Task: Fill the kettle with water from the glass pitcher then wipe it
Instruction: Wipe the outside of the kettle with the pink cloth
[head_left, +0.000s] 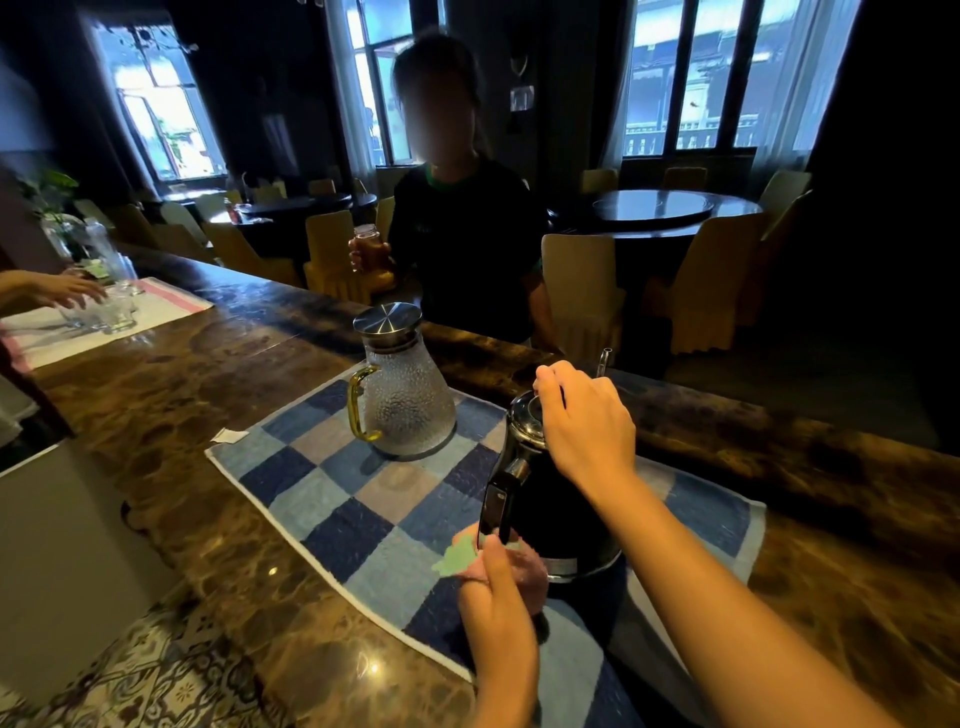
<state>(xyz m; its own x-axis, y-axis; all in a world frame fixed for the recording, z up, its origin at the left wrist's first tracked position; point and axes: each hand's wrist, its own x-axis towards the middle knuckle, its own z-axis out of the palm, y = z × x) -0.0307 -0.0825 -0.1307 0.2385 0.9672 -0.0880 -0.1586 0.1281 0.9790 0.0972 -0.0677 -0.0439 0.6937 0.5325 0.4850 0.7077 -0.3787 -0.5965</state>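
A black kettle (550, 514) with a shiny steel lid stands on a blue checked towel (358, 499) on the counter. My right hand (582, 421) rests on top of the kettle, fingers closed on its lid. My left hand (498, 566) is low beside the kettle's handle, gripping a small pink and green cloth (460, 558) pressed near the kettle's base. The dimpled glass pitcher (405, 395), with a yellow handle and a steel lid, stands upright on the towel's far left part, apart from both hands.
The brown marble counter (208, 374) runs left to right. A person holding a bottle of brown drink (371, 249) stands across it. At far left another person's hand (67, 288) touches glasses on a white cloth. Tables and chairs fill the dim room behind.
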